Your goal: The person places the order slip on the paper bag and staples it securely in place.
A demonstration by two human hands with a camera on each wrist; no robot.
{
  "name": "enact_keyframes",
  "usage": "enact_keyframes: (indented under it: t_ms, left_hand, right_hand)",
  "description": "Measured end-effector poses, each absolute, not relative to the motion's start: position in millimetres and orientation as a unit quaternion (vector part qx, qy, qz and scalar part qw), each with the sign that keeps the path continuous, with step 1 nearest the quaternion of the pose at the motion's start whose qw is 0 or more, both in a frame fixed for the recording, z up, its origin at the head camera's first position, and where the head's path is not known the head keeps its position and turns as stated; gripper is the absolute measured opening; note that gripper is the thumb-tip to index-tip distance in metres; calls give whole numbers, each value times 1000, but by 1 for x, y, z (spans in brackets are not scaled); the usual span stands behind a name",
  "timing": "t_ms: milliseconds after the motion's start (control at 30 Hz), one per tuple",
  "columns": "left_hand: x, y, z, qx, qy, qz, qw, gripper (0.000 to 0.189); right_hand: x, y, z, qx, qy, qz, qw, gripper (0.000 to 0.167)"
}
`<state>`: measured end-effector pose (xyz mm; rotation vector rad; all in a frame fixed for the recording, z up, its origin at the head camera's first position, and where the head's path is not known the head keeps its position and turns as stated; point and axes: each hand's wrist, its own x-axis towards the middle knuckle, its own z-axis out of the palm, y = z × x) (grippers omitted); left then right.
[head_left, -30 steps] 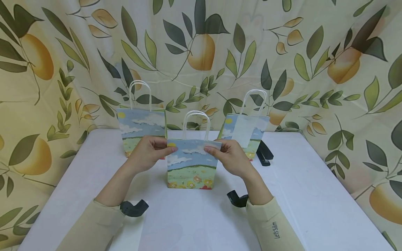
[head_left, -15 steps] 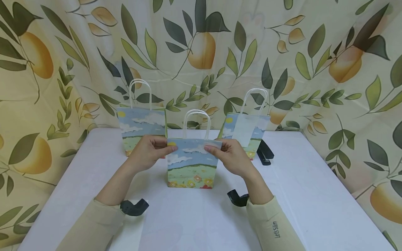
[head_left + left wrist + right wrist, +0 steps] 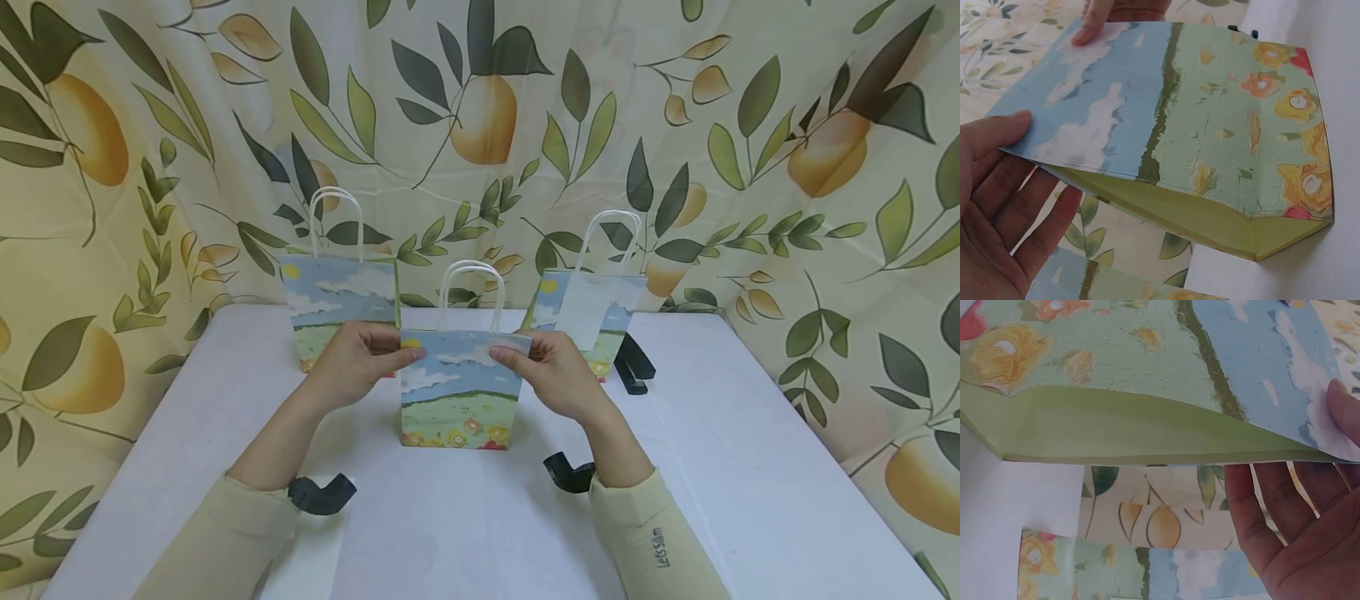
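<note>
A small paper gift bag (image 3: 459,408), printed with sky, meadow and flowers, stands upright at the middle of the table, its white twisted handles rising above the rim. My left hand (image 3: 358,360) pinches its upper left corner, thumb on the front and fingers behind. At the upper right corner my right hand (image 3: 558,373) pinches it the same way. In the left wrist view the bag's plain green side panel (image 3: 1210,215) shows, folded inward toward the pinched top. The right wrist view shows the opposite green side (image 3: 1116,428), also narrowing toward my right fingers.
Two matching bags stand behind: one at the back left (image 3: 341,287), one at the back right (image 3: 551,312) with a white paper (image 3: 583,310) on its front. A black stapler (image 3: 634,365) lies beside the right one. White paper (image 3: 303,562) lies near the left sleeve. A patterned curtain (image 3: 480,200) hangs behind.
</note>
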<state>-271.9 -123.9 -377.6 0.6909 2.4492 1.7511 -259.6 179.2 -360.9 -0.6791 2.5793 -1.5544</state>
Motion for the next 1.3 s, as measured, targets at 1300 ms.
enact_keyframes:
  t_ms: [1300]
  left_hand:
    - [-261, -133, -363, 236, 824, 511, 61, 22]
  right_hand:
    - [-258, 176, -362, -226, 841, -490, 31, 20]
